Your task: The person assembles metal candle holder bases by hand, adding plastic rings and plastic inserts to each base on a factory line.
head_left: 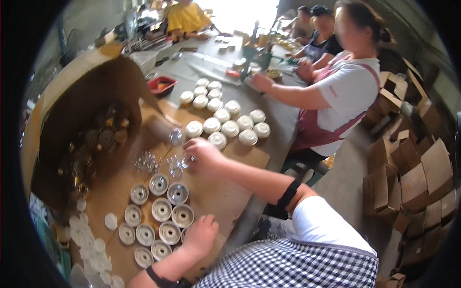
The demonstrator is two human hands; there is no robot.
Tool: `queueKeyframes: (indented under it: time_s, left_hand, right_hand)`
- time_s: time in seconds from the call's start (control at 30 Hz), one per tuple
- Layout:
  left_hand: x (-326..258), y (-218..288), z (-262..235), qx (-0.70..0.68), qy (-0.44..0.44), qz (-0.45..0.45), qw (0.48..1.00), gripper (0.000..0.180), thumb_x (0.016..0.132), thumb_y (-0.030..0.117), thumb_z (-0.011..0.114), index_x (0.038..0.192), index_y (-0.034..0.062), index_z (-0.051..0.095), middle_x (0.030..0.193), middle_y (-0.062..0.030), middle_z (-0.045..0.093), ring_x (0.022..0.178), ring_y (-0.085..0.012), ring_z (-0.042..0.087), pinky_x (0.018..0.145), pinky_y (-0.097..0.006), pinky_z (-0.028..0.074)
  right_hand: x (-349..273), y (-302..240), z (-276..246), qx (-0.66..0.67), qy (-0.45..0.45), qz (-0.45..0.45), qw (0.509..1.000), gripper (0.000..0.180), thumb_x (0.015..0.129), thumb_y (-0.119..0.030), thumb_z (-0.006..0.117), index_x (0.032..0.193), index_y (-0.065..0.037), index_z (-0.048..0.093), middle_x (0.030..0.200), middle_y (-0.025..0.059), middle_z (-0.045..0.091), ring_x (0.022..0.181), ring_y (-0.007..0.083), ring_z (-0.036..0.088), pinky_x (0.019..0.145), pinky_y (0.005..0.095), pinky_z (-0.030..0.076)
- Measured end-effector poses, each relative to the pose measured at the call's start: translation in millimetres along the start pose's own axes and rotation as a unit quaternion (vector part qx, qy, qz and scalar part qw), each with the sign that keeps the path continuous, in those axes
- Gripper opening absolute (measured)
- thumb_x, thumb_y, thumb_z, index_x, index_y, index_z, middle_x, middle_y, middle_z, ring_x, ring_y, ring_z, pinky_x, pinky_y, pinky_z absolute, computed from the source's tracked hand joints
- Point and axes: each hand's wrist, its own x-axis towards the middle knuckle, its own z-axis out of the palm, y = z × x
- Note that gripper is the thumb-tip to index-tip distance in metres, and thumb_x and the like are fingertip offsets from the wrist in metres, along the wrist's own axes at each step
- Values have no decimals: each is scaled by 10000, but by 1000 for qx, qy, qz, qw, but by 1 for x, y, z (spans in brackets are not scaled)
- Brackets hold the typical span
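Observation:
My right hand [205,156] reaches forward over the cardboard-covered table [230,192] with its fingers pinched at a small clear glass piece [185,161] among a scatter of such pieces [149,162]. My left hand [200,233] rests by a cluster of several round silver cups [161,211], fingers curled at the edge of the nearest cup. Whether it grips one I cannot tell. Beyond my right hand stand several white round capped pieces [225,126] in rows.
A large open cardboard box [81,110] with dark metal parts lies on the left. White discs [91,245] pile at the lower left. A red tray [162,85] sits farther back. A person in a white shirt [345,91] sits opposite; others work beyond. Stacked cartons [413,177] fill the right.

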Motion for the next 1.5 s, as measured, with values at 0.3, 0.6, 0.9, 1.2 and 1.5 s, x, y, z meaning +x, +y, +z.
queueKeyframes:
  time_s: [0.3,0.6,0.9,1.2,1.5]
  left_hand:
    - [-11,28,-30,-410,30,-3,912,198,913,146,704,1084,49,719,1097,-131,731,997,-309,701,865,-377,560]
    - [-67,-28,-66,-421,256,-220,842,111,924,80,711,993,17,770,882,-80,767,790,-134,706,724,-291,544]
    - [-102,-140,-84,-68,313,-413,852,126,863,149,730,928,47,766,864,-127,731,784,-285,701,723,-376,543]
    - [-86,-148,-74,32,323,-416,850,99,839,139,720,871,49,745,865,-137,703,872,-343,667,758,-440,528]
    - [-89,-141,-65,47,306,-418,854,149,841,145,746,966,66,743,919,-94,657,806,-303,667,732,-395,538]
  right_hand:
    - [-23,-37,6,147,-112,67,980,430,762,19,786,1174,-12,667,1130,116,666,929,205,678,848,337,570]
    - [-18,-76,69,84,-180,-102,975,445,727,-186,848,1139,-79,720,1077,98,672,1035,300,631,904,409,536]
    - [-11,-72,65,76,-96,-130,984,287,742,-164,826,1004,-84,739,1041,84,677,1032,308,608,916,424,518]
    - [10,2,50,-120,-47,28,991,425,857,-112,714,1278,-133,661,1221,166,628,1147,366,595,974,456,504]
    - [12,8,56,71,-70,182,978,412,868,-22,689,1266,-119,650,1095,166,690,950,285,686,849,394,559]
